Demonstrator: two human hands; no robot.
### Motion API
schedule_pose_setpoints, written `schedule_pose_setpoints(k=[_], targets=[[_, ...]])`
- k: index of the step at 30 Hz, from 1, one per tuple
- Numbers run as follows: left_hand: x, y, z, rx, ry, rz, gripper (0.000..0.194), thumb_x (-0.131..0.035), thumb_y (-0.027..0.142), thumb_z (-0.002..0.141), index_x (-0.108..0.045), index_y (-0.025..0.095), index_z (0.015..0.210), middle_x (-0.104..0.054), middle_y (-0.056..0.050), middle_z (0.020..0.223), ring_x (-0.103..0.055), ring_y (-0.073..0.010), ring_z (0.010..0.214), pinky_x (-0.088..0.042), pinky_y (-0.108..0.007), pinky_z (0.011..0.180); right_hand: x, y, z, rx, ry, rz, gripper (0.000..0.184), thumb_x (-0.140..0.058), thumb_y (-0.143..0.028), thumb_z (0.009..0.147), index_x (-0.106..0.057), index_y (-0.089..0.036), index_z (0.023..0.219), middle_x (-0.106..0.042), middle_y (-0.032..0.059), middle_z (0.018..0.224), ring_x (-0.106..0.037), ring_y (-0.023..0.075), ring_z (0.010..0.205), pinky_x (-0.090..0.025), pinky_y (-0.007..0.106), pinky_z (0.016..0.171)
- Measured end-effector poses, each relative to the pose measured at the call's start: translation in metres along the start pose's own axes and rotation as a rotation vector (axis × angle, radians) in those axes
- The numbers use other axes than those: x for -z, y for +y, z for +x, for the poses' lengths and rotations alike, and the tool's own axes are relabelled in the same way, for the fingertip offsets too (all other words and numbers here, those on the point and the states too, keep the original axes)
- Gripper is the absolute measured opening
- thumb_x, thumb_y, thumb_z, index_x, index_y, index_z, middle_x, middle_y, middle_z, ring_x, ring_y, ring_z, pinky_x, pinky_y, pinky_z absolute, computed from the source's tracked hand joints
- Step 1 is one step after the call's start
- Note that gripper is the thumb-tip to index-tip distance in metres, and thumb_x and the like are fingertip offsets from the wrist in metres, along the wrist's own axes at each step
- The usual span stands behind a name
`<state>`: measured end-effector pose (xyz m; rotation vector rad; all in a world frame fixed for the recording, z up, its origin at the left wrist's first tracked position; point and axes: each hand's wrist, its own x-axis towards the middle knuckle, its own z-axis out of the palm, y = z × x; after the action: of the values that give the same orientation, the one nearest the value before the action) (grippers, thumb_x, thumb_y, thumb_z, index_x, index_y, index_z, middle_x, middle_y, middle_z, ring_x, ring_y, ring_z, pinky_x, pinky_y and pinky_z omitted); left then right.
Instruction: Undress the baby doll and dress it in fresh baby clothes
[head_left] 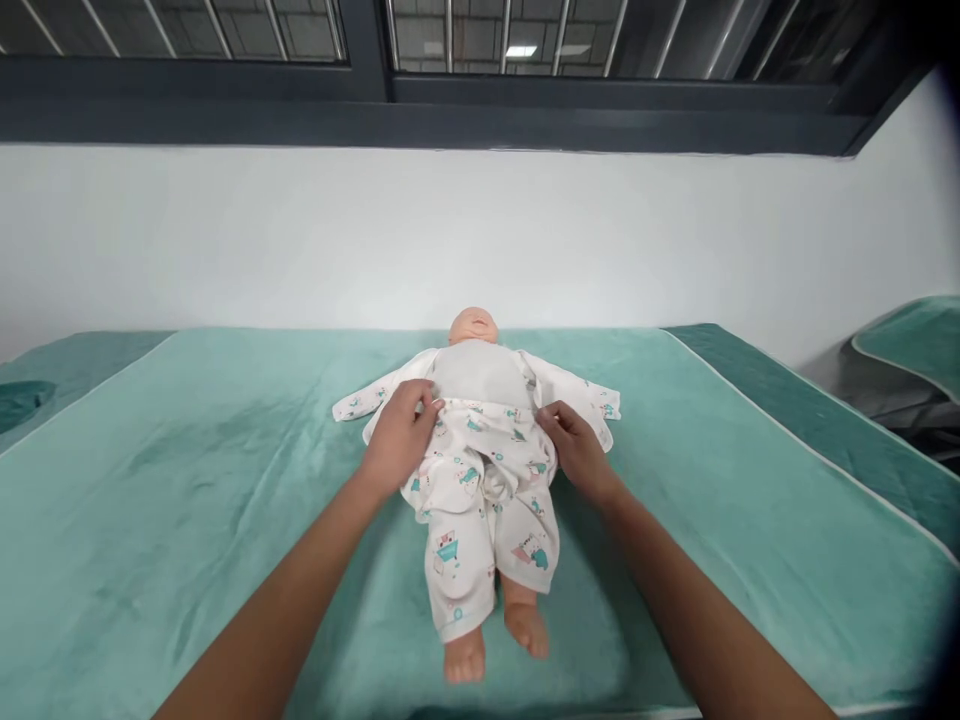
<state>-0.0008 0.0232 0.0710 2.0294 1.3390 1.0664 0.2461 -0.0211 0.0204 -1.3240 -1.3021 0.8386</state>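
Observation:
A baby doll (pixel 474 324) lies on its back, head at the far side and bare feet towards me. Its white printed trousers (pixel 491 450) reach up to the belly, over a plain light torso. My left hand (pixel 405 432) pinches the waistband at the left hip, and my right hand (pixel 576 446) pinches it at the right hip. A white printed jacket (pixel 577 392) is spread out to both sides, its front apart and its sleeves stretched outward. The trouser legs end above the feet, the right one higher than the left.
A green cloth cover (pixel 210 480) spreads under the doll, with darker green cloth (pixel 810 420) along the right. Behind stands a white wall (pixel 480 230) below a dark-framed window (pixel 450 115) with bars. Another green-covered piece (pixel 919 340) is at the far right.

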Motion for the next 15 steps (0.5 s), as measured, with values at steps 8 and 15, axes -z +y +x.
schedule_pose_setpoints(k=[8,15], targets=[[-0.016,-0.036,0.006,0.165,0.077,-0.076,0.022,-0.047,0.042,0.092,-0.042,0.023,0.082,-0.049,0.005,0.069,-0.047,-0.0142,0.067,-0.035,-0.027,0.067,0.034,0.013,0.032,-0.085,-0.572,0.083,0.032,-0.072,-0.044,0.071,-0.053,-0.020,0.079,-0.047,-0.0038,0.072,-0.041,0.0114,0.065,-0.033,0.024,0.059],[-0.027,-0.048,0.002,0.321,-0.009,-0.483,0.030,-0.054,0.048,0.087,-0.048,0.020,0.077,-0.045,0.004,0.069,-0.040,-0.0107,0.062,-0.032,-0.022,0.057,-0.001,0.032,0.043,0.066,0.125,-0.316,0.020,-0.051,-0.042,0.085,-0.053,-0.022,0.084,-0.056,-0.0003,0.072,-0.048,0.0172,0.068,-0.035,0.029,0.063]])
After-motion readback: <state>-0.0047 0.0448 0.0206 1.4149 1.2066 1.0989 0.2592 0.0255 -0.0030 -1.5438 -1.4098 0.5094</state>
